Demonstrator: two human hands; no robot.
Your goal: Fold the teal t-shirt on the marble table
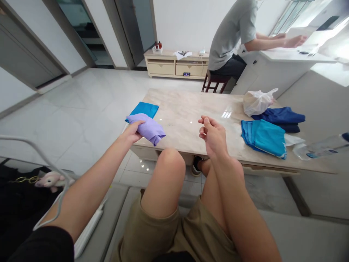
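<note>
My left hand [133, 131] is closed on a folded purple cloth [147, 127], gripping its left end over the near left corner of the table. Partly under it in view lies a folded blue cloth [144, 108], flat on the tabletop. My right hand [214, 136] hovers above the front middle of the table, its fingers loosely curled and apart, with nothing visible in them. To its right rests a stack of folded bright-blue cloths [264, 137].
The marble-look table [180, 105] also carries a white plastic bag [257, 102], dark blue cloth [283, 115] and a clear bottle [321, 147] lying on its side. Behind, a person in a grey shirt [231, 32] sits on a stool. A plush toy [51, 180] lies at left.
</note>
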